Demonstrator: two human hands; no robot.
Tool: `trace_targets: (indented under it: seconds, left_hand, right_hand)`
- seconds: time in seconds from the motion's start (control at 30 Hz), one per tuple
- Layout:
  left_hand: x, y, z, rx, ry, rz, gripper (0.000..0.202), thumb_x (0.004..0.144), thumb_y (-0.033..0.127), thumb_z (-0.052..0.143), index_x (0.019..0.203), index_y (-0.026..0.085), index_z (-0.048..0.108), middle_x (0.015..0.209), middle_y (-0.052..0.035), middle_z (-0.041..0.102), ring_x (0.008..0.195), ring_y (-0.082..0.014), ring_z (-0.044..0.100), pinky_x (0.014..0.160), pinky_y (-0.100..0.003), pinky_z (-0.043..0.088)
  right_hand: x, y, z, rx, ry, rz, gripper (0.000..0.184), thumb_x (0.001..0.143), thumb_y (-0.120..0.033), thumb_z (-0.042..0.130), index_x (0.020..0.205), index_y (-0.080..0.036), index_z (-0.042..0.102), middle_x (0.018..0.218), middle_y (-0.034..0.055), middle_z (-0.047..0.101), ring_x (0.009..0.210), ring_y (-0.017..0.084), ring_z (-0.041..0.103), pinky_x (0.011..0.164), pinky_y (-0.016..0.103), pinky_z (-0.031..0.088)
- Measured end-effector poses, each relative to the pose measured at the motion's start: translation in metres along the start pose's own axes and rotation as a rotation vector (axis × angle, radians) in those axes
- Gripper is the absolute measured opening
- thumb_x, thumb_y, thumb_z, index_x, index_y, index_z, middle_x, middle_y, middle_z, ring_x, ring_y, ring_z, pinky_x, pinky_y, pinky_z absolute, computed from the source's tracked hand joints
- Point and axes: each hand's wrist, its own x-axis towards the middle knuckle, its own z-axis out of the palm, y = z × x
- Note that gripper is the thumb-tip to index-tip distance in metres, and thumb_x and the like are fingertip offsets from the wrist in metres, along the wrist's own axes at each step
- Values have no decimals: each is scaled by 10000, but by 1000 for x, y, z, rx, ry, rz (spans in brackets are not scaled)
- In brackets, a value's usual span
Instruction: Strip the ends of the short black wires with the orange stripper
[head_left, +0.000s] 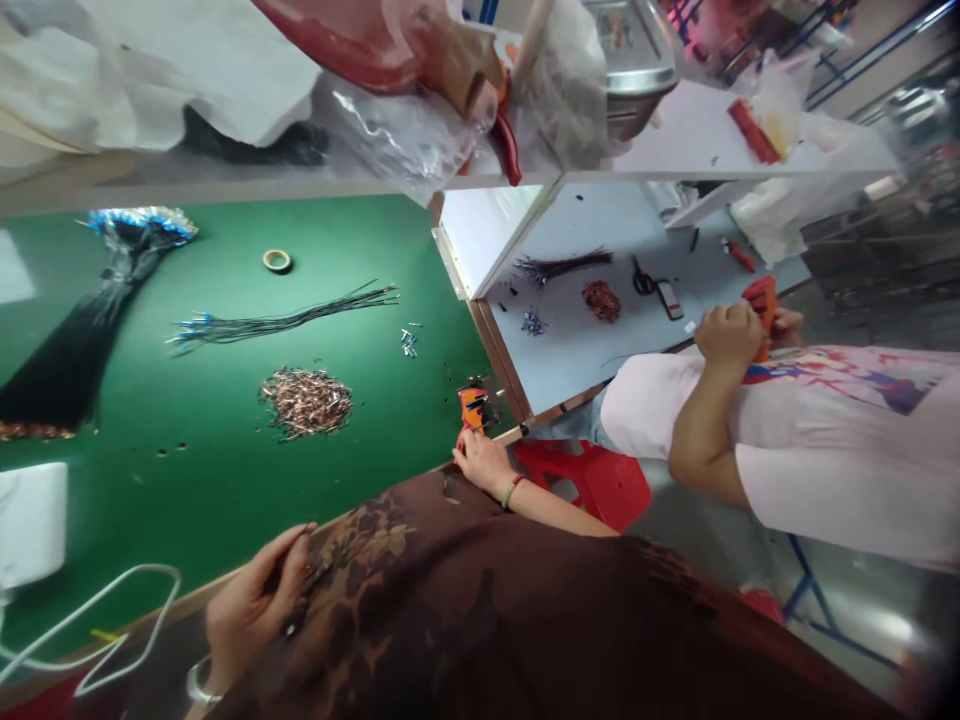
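A: What do the two hands hold?

B: The right hand [484, 462] is closed around the lower end of an orange and black hand tool [473, 408]. This tool is at the front edge of the flat green surface [210, 490], near the right corner.

A: And the left hand [259, 590]?

B: Its fingers are bent, at the same front edge, beside the dark brown patterned garment [480, 620]. I cannot tell if it holds something; the inside is hidden.

A: Which things lie nearest to the tool?

B: Some small blue and silver pieces [409, 343]. More to the left is a loose heap of copper-coloured bits [306, 402]. Behind the heap lies a thin bundle of black wires with blue ends [292, 322], and behind that, a small round tape roll [277, 262].

A: And farther away?

B: At far left, a thick bundle of black wires [67, 330]. At right, a person in a pale pink shirt [840, 440] holds another orange tool [761, 310].
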Motion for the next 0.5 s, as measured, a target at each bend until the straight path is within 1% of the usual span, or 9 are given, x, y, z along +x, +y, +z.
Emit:
trace_targets:
  seconds: [0.07, 0.13, 0.2, 0.23, 0.3, 0.37, 0.4, 0.43, 0.5]
  left_hand:
    - [9, -4, 1, 9, -41, 55, 330, 830, 498, 629, 1011, 246, 740, 910, -25, 770, 723, -187, 721, 650, -260, 575]
    - [21, -8, 4, 20, -75, 105, 310, 859, 471, 610, 1018, 235, 734, 921, -33, 770, 739, -179, 724, 689, -258, 578]
    - [34, -11, 6, 5, -122, 189, 302, 870, 460, 599, 997, 222, 736, 902, -35, 771, 714, -167, 721, 712, -249, 580]
    - [40, -13, 7, -15, -129, 247, 304, 869, 464, 596, 969, 216, 740, 870, -33, 771, 679, -159, 715, 697, -238, 580]
    - [49, -17, 5, -46, -144, 332, 312, 870, 469, 588, 935, 207, 745, 841, -33, 771, 651, -151, 711, 671, -218, 578]
    - [53, -23, -2, -53, -157, 364, 319, 875, 471, 582, 934, 205, 747, 839, -31, 772, 652, -147, 712, 670, -206, 576]
    - [54, -27, -6, -50, -162, 364, 317, 879, 467, 580, 941, 204, 747, 844, -31, 772, 656, -145, 712, 679, -204, 576]
    - [53, -32, -11, -47, -166, 360, 315, 883, 460, 578, 951, 203, 746, 850, -30, 773, 656, -141, 712, 688, -203, 576]
    - [52, -42, -20, -43, -158, 340, 305, 889, 441, 577, 968, 197, 741, 859, -31, 773, 653, -136, 710, 692, -200, 575]
  right_hand:
    - [-11, 6, 5, -10, 45, 99, 480, 955, -509, 487, 1265, -142, 485, 1157, 188, 597, 1003, 291, 648, 781, 373, 503]
    - [-14, 8, 11, -13, 104, 197, 657, 910, -602, 516, 1355, -128, 420, 1176, 204, 571, 997, 307, 648, 762, 390, 516]
    - [-8, 4, 16, -6, 190, 280, 800, 863, -667, 539, 1417, -118, 366, 1190, 216, 561, 1026, 319, 633, 784, 401, 517]
    - [-3, 0, 19, -3, 231, 311, 850, 843, -676, 560, 1433, -102, 350, 1203, 230, 557, 1062, 331, 615, 816, 411, 511]
    - [7, -10, 24, 0, 287, 358, 885, 821, -623, 618, 1439, -53, 340, 1231, 266, 546, 1135, 354, 568, 894, 432, 481]
    - [11, -20, 29, 4, 307, 389, 870, 805, -510, 665, 1440, -17, 334, 1235, 275, 543, 1153, 357, 544, 941, 438, 452]
    - [9, -25, 32, 11, 307, 389, 866, 791, -455, 676, 1448, -12, 325, 1226, 265, 545, 1141, 351, 544, 949, 437, 444]
    - [6, -29, 36, 27, 303, 370, 870, 778, -412, 678, 1459, -13, 310, 1213, 250, 546, 1124, 343, 546, 949, 434, 442]
    - [-5, -38, 44, 74, 283, 284, 881, 752, -363, 674, 1473, -26, 294, 1195, 221, 538, 1084, 319, 551, 937, 422, 451]
